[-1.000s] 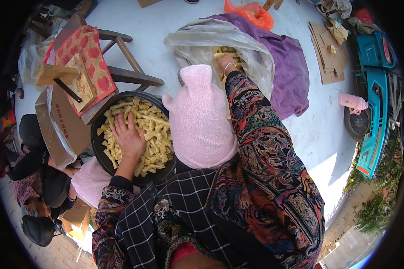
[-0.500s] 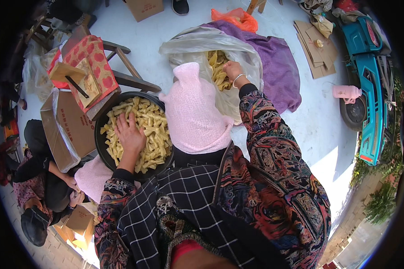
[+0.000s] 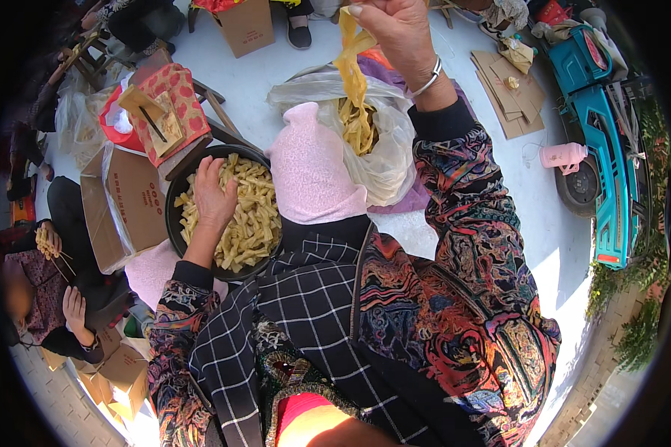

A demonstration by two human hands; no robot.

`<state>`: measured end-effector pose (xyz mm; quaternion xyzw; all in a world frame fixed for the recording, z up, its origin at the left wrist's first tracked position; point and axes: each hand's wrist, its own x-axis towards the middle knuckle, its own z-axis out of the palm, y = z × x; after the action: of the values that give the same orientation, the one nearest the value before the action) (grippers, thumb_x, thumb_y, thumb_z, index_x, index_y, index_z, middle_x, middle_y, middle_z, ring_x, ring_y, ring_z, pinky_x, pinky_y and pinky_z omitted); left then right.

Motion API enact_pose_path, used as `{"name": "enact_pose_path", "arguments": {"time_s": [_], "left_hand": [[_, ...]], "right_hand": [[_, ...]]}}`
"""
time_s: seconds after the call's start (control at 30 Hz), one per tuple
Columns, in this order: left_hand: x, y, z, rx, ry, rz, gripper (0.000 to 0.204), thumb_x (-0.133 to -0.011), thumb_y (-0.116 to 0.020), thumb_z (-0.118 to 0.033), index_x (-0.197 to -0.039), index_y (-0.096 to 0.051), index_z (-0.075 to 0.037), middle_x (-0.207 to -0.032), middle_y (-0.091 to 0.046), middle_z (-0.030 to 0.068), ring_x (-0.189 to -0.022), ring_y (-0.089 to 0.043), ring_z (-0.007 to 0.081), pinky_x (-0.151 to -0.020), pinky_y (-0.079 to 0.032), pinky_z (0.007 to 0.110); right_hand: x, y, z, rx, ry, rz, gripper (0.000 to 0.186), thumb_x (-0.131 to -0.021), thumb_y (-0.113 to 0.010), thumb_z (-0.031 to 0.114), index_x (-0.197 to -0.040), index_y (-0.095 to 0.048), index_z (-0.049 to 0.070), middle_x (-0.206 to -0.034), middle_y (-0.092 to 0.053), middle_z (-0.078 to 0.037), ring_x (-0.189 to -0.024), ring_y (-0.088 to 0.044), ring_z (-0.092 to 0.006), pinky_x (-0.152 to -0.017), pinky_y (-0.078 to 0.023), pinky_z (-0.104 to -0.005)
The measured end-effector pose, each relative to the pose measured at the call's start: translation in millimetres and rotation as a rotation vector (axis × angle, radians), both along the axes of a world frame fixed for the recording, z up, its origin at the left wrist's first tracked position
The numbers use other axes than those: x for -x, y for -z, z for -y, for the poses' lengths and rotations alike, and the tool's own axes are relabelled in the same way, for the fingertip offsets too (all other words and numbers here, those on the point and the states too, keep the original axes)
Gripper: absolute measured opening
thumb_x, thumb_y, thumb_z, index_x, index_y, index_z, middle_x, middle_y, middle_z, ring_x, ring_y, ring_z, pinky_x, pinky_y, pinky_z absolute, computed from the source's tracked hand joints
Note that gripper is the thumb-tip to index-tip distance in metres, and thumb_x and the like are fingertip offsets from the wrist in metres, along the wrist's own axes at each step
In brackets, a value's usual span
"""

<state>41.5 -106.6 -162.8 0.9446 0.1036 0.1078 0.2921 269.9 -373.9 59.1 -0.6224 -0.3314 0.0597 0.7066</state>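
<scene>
Yellow strip [image 3: 350, 56] dangles from right hand [image 3: 395, 30] fingers above bag [image 3: 384, 160].

A long yellow strip [image 3: 350, 63] hangs straight down, pinched at its top end, its lower end reaching the pile of yellow strips [image 3: 358, 127] inside the open clear plastic bag [image 3: 384, 160] on the floor. To the left, a round black bowl [image 3: 173, 197] sits heaped with short pale-yellow pieces [image 3: 257, 216], packed loosely at all angles.
</scene>
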Motion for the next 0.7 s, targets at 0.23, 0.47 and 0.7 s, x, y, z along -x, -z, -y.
{"name": "enact_pose_path", "arguments": {"time_s": [0.23,0.47,0.7], "left_hand": [[-58,-118,44,0.369,0.159,0.205,0.064,-0.074,-0.074,-0.029,-0.128,-0.048,-0.005,-0.126,-0.053,0.0191,-0.112,-0.055,0.0308,-0.094,-0.045,0.038],[-121,-103,47,0.597,0.089,0.133,0.033,-0.08,-0.071,-0.028,-0.101,-0.067,-0.004,-0.073,-0.066,0.0091,-0.068,-0.063,0.02,-0.069,-0.05,0.033],[-47,-54,-67,0.634,-0.247,0.263,0.012,-0.084,-0.066,-0.016,-0.08,-0.067,-0.004,-0.061,-0.06,0.0018,-0.054,-0.055,0.0087,-0.056,-0.046,0.029]], "right_hand": [[49,-86,-74,-0.405,-0.211,0.049,0.009,-0.087,-0.058,0.0,-0.096,-0.058,0.004,-0.082,-0.06,0.0,-0.073,-0.057,-0.0053,-0.066,-0.048,-0.0192],[70,-114,-101,-0.622,-0.644,0.042,0.002,-0.089,-0.053,0.002,-0.091,-0.054,0.002,-0.071,-0.047,0.0,-0.06,-0.043,-0.0075,-0.056,-0.039,-0.0234],[-92,-80,29,-0.498,-0.227,-0.005,0.011,-0.087,-0.055,0.004,-0.076,-0.054,0.005,-0.059,-0.044,0.003,-0.052,-0.041,-0.0095,-0.055,-0.041,-0.026]]}}
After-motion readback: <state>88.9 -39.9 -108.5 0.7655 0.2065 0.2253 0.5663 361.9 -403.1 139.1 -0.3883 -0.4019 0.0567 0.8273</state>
